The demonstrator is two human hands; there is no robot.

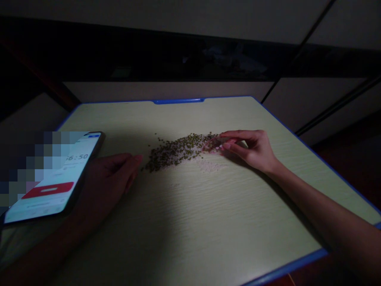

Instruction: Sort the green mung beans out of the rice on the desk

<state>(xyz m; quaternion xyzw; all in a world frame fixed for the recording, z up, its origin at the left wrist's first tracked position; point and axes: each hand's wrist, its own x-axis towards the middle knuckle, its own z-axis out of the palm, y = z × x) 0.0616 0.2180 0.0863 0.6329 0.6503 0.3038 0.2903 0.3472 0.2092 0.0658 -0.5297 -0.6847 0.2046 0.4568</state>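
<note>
Beans [186, 142], small and green, front and centre in the head view, strewn in a long heap through pale grains [211, 165] that spill out at the heap's four o'clock! The tabletop [178, 226] carries it all. At three o'clock the right hand [253, 149] is in, thumb and forefinger tips close at the heap's edge; whether they pinch anything, I can't tell. Over at eight o'clock, the left hand [110, 174] lies loosely curled in shadow, just short of the beans, its grip hidden, and the two hands are well apart. Beyond it, at nine o'clock, a lit phone [56, 171]. My call: picking through the mix, right hand leading. The next move, I'd judge, calls for a light fingertip touch, lest loose beans scatter.
</note>
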